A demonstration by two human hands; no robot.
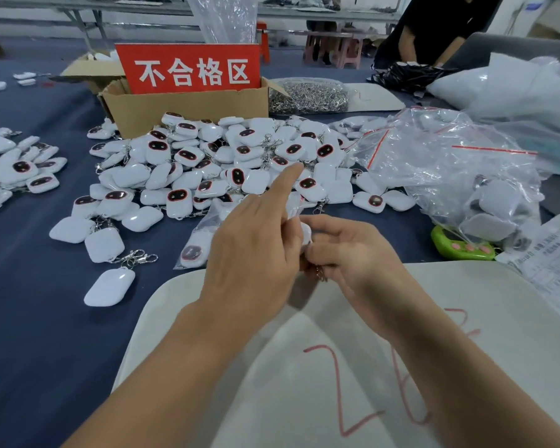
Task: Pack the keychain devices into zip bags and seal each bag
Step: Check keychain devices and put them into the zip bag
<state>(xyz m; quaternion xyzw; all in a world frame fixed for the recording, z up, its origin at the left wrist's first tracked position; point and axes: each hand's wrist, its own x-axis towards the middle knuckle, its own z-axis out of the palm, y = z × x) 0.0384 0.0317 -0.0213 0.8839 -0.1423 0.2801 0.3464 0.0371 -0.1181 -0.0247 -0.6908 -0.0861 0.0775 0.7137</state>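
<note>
A big heap of white keychain devices [227, 163] with dark oval screens lies on the blue table. My left hand [256, 253] and my right hand [349, 250] meet above the table's near edge and together hold one white keychain device [305, 233]; its metal clasp [320, 273] hangs below. My left index finger sticks out straight toward the heap. A clear zip bag seems to be around the device, but most of it is hidden by my hands. A bagged device [196, 247] lies just left of my left hand. A pile of clear zip bags [440, 153] with red strips lies at the right.
A cardboard box [181, 108] with a red sign stands behind the heap, a pile of metal clasps [307, 95] beside it. A white board [337, 367] with red writing lies under my arms. A green counter [463, 247] and papers are at the right. Another person sits far right.
</note>
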